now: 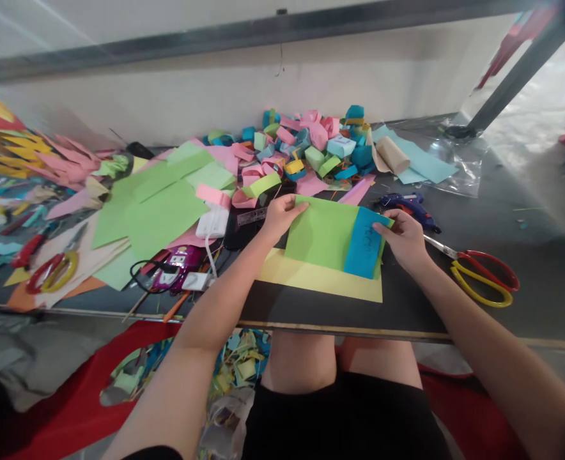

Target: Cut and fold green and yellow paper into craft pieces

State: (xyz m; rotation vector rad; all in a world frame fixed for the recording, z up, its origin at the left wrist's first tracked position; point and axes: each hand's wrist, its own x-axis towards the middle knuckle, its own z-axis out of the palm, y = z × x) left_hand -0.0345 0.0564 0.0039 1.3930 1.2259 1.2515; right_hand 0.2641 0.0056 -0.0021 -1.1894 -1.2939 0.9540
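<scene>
The left hand (282,217) and right hand (404,235) pinch a green sheet (323,230) between them.
Yellow paper (321,281) lies below the hands; a blue piece (362,246) sits on the sheet's right end, under the right hand's thumb. Scissors (462,256) rest right of that hand; paper loops (317,136) heap beyond both.

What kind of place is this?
Probably a paper-craft workspace, home or workshop unclear. Evidence: a heap of folded colored-paper pieces, scissors at the right and what looks like a blue glue gun, all on one dark worktable.
</scene>
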